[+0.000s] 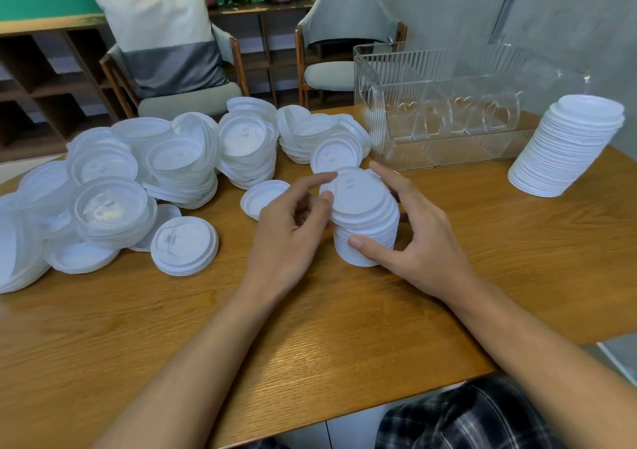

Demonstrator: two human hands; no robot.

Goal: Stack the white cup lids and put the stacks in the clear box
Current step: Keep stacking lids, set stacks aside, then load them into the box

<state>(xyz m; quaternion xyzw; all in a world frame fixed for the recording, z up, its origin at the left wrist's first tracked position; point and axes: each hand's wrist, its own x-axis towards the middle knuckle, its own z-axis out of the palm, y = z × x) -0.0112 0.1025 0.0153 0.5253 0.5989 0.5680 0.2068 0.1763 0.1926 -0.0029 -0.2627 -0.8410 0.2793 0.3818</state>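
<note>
1. A short stack of white round plastic cup lids point(370, 238) is standing on the light-brown wooden desk point(310, 328), near its middle and just in front of the clear box.
2. The stack's upper lids are leaning to the left, so the top lid point(358, 193) is sitting tilted, showing a flat face with a small raised slot mark.
3. The right hand point(413, 241) is gripping the stack from the right. Its thumb is pressing the front of the lower lids and its fingers are curving round the far side.
4. The left hand point(289, 238) is pinching the left rim of the top lid between forefinger and thumb tips, while its other fingers are curling into the palm.
5. The clear ribbed plastic box point(448, 117) is standing at the far right of the desk, and no white lids are showing inside it.
6. A taller stack of white lids point(568, 148) is leaning slightly, just to the right of the box and well apart from the hands.
7. A loose heap of white and translucent lids point(155, 172) is spreading over the left of the desk, some nested in short piles and some upturned.
8. One single white lid point(184, 245) is lying face up at the heap's near edge.
</note>
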